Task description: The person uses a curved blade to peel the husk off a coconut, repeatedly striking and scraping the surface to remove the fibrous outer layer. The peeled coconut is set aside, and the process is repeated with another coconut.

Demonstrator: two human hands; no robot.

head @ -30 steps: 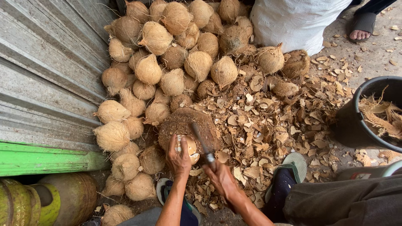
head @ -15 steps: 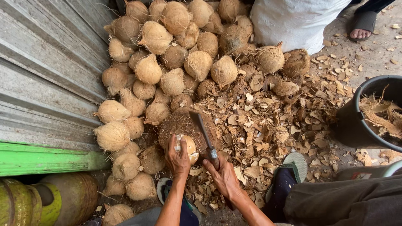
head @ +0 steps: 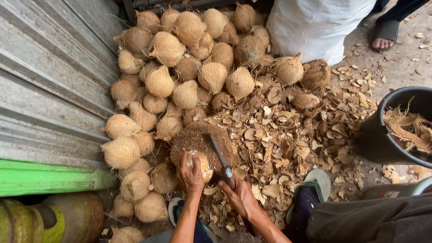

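White woven sack (head: 315,24) at one o'clock, bulging and plain, standing on the ground just beside the coconut pile (head: 189,67). No labels, signs or screens to be seen anywhere else.

A grey corrugated metal wall (head: 49,85) runs along the left, with a green painted ledge (head: 49,177) at its base. The ground (head: 400,63) is bare grey concrete — littered with brown husk chips (head: 292,135) — under even daylight.
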